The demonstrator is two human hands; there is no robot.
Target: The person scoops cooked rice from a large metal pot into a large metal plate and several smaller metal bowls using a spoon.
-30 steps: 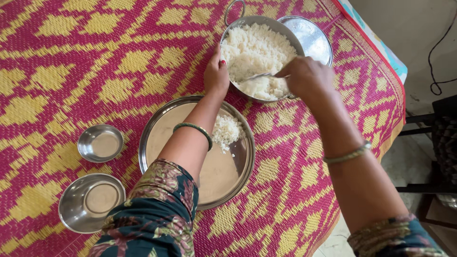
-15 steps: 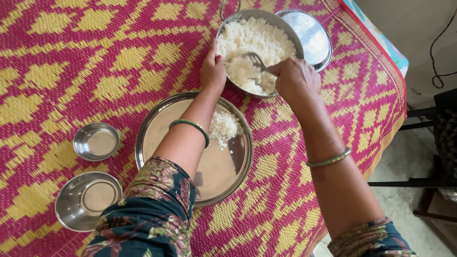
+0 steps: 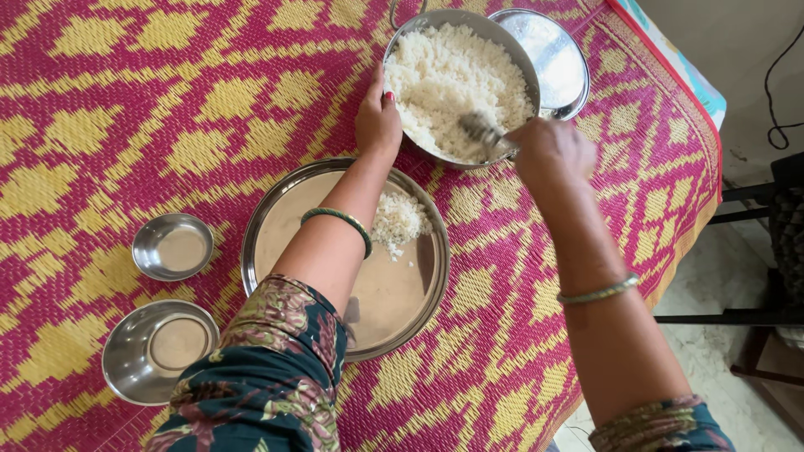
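A steel pot (image 3: pixel 423 33) full of white cooked rice (image 3: pixel 452 75) stands at the far middle of the mat. My left hand (image 3: pixel 378 121) grips the pot's near-left rim. My right hand (image 3: pixel 553 151) holds a metal spoon (image 3: pixel 481 130) whose head is down in the rice at the pot's near-right side. Below the pot lies a large round steel plate (image 3: pixel 285 226) with a small heap of rice (image 3: pixel 398 219) on its far right part, partly hidden by my left forearm.
A steel lid (image 3: pixel 557 59) lies behind the pot on the right. Two small steel bowls, one (image 3: pixel 173 246) above the other (image 3: pixel 155 350), sit at the left. All rests on a red and yellow woven mat (image 3: pixel 126 109). Bare floor and dark furniture legs (image 3: pixel 754 318) are at the right.
My right hand lifted the spoon with rice over the pot's middle, then moved right and lowered it back into the rice near the pot's right rim. My left hand stayed on the rim.
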